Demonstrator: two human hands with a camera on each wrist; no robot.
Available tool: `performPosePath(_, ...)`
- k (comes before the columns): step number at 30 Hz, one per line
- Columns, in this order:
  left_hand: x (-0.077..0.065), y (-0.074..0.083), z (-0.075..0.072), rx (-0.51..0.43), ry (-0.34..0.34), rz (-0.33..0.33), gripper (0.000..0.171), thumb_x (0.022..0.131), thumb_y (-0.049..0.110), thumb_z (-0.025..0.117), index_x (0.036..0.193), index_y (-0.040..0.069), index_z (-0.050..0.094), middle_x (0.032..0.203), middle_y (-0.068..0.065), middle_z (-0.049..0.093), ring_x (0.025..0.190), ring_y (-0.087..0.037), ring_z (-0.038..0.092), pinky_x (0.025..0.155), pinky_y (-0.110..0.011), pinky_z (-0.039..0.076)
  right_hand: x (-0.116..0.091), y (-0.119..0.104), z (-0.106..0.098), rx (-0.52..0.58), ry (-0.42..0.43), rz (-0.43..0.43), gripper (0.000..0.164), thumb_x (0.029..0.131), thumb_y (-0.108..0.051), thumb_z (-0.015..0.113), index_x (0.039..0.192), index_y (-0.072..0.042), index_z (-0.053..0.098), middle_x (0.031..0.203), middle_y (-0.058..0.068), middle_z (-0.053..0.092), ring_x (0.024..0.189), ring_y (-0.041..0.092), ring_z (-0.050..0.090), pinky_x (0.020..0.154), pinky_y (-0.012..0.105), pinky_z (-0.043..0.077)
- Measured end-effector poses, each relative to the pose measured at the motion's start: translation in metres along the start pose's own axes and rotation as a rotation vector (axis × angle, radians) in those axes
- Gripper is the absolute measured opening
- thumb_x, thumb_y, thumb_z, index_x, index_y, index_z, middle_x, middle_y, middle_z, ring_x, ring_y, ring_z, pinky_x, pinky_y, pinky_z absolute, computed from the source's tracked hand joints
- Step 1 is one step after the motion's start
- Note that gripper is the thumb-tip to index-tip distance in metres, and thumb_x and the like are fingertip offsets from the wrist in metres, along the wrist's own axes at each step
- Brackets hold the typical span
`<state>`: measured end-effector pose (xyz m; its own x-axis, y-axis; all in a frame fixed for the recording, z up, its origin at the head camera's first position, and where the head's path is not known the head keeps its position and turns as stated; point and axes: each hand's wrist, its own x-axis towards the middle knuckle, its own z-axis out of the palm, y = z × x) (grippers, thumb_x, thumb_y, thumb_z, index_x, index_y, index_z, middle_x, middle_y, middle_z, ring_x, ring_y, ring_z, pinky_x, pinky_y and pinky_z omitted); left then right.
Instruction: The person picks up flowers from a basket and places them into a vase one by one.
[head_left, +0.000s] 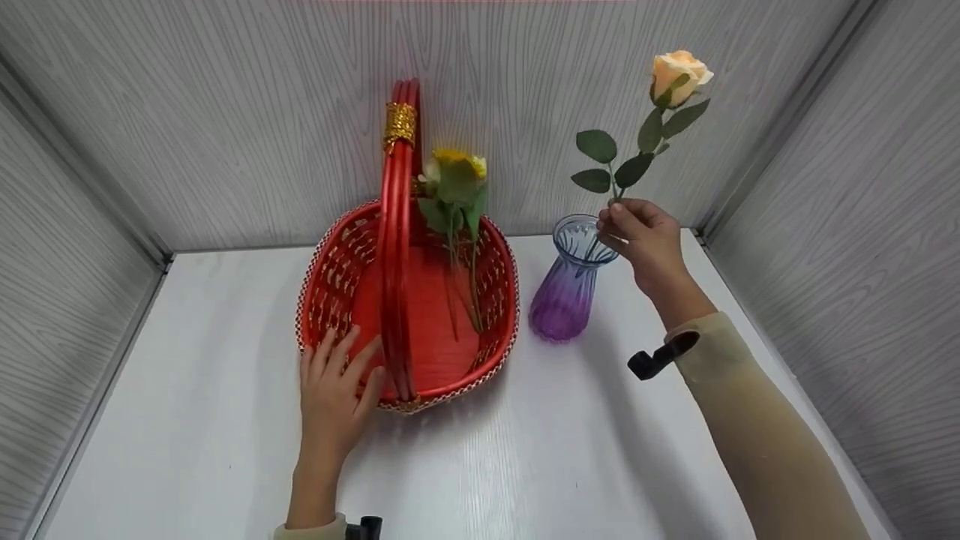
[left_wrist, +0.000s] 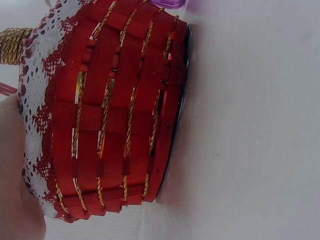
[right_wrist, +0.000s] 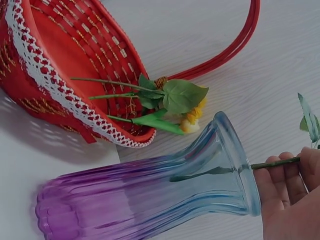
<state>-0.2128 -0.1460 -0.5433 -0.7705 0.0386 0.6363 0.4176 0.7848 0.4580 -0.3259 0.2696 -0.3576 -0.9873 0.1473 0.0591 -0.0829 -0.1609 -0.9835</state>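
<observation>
A peach rose (head_left: 679, 79) with green leaves stands upright, its stem pinched between the thumb and fingers of my right hand (head_left: 646, 236). The stem's lower end is inside the mouth of a glass vase (right_wrist: 150, 185), blue at the top and purple at the base. My left hand (head_left: 337, 390) lies with spread, mostly straight fingers over the near left rim of a red woven basket (head_left: 341, 262). In the left wrist view only part of that hand shows, against the lace trim (left_wrist: 36, 110). Yellow flowers (head_left: 456, 176) lean inside the basket at its back right.
The basket's tall red handle (head_left: 397, 247), wrapped in gold, arches up between my hands. All of it stands on a white table (head_left: 217, 420). Grey wood-grain panels (head_left: 225, 112) close off the back and both sides.
</observation>
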Motion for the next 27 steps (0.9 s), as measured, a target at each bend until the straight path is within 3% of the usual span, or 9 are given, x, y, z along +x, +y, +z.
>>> performPosePath(9, -0.001, 0.001, 0.0, -0.002, 0.008, 0.013, 0.042, 0.097, 0.042, 0.056, 0.133, 0.024, 0.066, 0.145, -0.011, 0.055, 0.141, -0.039, 0.039, 0.118, -0.065, 0.015, 0.002, -0.004, -0.002, -0.094, -0.032, 0.049, 0.025, 0.094, -0.009, 0.067, 0.113, 0.006, 0.062, 0.096, 0.012, 0.071, 0.087, 0.021, 0.071, 0.082, 0.032, 0.06)
performPosePath(12, 0.0, 0.0, 0.0, -0.002, 0.008, 0.014, 0.042, 0.097, 0.042, 0.056, 0.133, 0.024, 0.066, 0.145, -0.011, 0.055, 0.14, -0.041, 0.04, 0.117, -0.065, 0.015, 0.005, -0.008, 0.0, -0.171, -0.039, 0.075, 0.023, 0.094, -0.011, 0.068, 0.111, 0.004, 0.063, 0.097, 0.012, 0.072, 0.088, 0.022, 0.072, 0.081, 0.032, 0.06)
performPosePath(18, 0.0, 0.001, 0.002, -0.003, 0.003, 0.009, 0.043, 0.097, 0.044, 0.055, 0.134, 0.024, 0.065, 0.145, -0.011, 0.055, 0.14, -0.04, 0.039, 0.117, -0.065, 0.015, 0.01, -0.016, 0.002, -0.341, -0.061, 0.154, 0.033, 0.096, -0.015, 0.066, 0.121, 0.006, 0.062, 0.1, 0.013, 0.072, 0.09, 0.022, 0.072, 0.082, 0.029, 0.059)
performPosePath(27, -0.001, 0.003, 0.001, -0.001, -0.02, -0.005, 0.043, 0.097, 0.044, 0.055, 0.134, 0.025, 0.065, 0.147, -0.01, 0.054, 0.142, -0.039, 0.038, 0.118, -0.064, 0.014, 0.017, -0.023, 0.004, -0.499, -0.093, 0.226, 0.04, 0.097, -0.015, 0.065, 0.126, 0.012, 0.058, 0.096, 0.009, 0.074, 0.087, 0.018, 0.073, 0.08, 0.029, 0.06)
